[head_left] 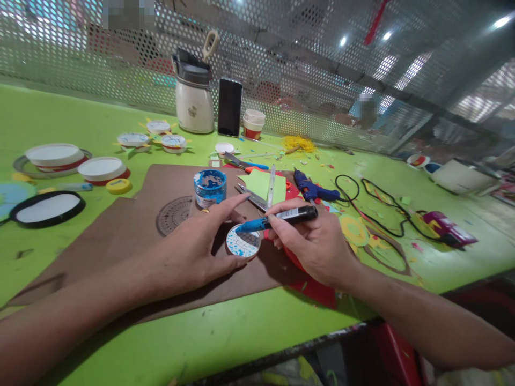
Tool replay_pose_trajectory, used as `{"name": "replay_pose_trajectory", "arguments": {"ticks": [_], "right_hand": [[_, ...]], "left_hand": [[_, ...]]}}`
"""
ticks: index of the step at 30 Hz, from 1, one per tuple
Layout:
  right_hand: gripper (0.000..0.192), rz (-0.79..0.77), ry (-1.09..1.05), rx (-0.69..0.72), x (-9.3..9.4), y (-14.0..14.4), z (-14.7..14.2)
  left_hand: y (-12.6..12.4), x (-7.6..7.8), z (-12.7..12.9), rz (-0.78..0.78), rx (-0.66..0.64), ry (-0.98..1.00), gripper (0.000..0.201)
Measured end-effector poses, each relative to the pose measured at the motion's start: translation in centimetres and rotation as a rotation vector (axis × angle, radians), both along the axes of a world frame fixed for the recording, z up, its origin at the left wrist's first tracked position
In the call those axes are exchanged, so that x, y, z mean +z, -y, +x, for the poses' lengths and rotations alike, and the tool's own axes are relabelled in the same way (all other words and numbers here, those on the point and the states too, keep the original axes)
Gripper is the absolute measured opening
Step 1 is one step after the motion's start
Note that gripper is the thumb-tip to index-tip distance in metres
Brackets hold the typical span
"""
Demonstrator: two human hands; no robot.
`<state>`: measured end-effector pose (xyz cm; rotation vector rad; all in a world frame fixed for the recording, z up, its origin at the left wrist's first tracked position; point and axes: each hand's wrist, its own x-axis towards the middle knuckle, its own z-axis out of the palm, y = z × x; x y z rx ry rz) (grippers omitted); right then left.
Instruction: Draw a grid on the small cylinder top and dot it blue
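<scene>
A small white round disc (243,245), marked with a dark grid and many blue specks, rests on brown cardboard (124,252). My left hand (201,236) steadies it, thumb at its near edge and other fingers around its far side, the index finger stretched out. Held like a pen in my right hand (309,236) is a black marker (292,215), its front end smeared with blue paint. That blue end points down-left and meets the disc's upper part. Just behind my left fingers stands an open jar of blue paint (210,187).
Scissors (253,198), a blue glue gun (314,187) with its cable and coloured paper scraps lie behind my right hand. White lids (102,169) and small decorated discs (133,140) are at left. A flask (195,102) and upright phone (230,107) stand before a perforated metal screen.
</scene>
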<state>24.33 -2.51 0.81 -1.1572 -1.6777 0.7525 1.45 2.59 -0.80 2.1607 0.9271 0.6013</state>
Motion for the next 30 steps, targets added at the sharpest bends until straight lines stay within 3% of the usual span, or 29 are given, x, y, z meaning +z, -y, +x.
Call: {"name": "replay_pose_trajectory", "arguments": {"ticks": [6, 30], "right_hand": [[0.015, -0.001, -0.042, -0.073, -0.18, 0.12, 0.12], [0.016, -0.005, 0.007, -0.047, -0.3, -0.08, 0.09]], "left_hand": [[0.15, 0.17, 0.15, 0.013, 0.005, 0.014, 0.09], [0.02, 0.14, 0.23, 0.036, 0.01, -0.018, 0.089]]}}
